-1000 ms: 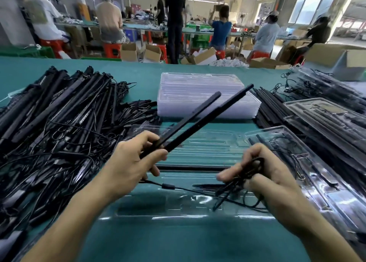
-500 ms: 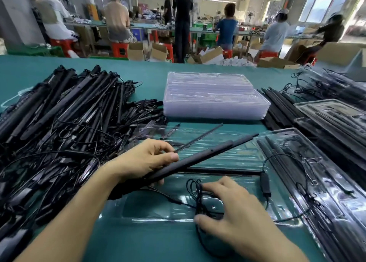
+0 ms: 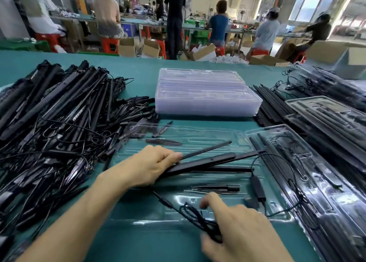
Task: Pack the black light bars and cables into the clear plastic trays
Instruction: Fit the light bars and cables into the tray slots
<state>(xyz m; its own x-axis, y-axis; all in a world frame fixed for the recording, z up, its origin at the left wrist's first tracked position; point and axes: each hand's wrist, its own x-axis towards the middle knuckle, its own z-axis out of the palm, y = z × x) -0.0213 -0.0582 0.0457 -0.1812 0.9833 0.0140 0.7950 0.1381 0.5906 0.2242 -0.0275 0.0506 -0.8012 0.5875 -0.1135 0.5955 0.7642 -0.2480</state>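
Where a bright workshop stretches back, people sit and stand at long benches among open cardboard boxes (image 3: 202,52) and red stools (image 3: 110,45). In front, a teal tabletop (image 3: 138,71) fills the view. A large tangled heap (image 3: 55,111) of black bars and cables covers its left side, and filled trays (image 3: 320,162) overlap along the right. A stack of clear plastic trays (image 3: 204,95) sits at centre back. Just before it lies one open tray (image 3: 198,135), with a few small black parts in its moulded slots. Over this tray the left hand (image 3: 150,166) grips two light bars (image 3: 208,161) by their near ends, the far ends angled right. The right hand (image 3: 237,230), nearest the camera, pinches a coiled black cable (image 3: 198,218) at the tray's front edge.
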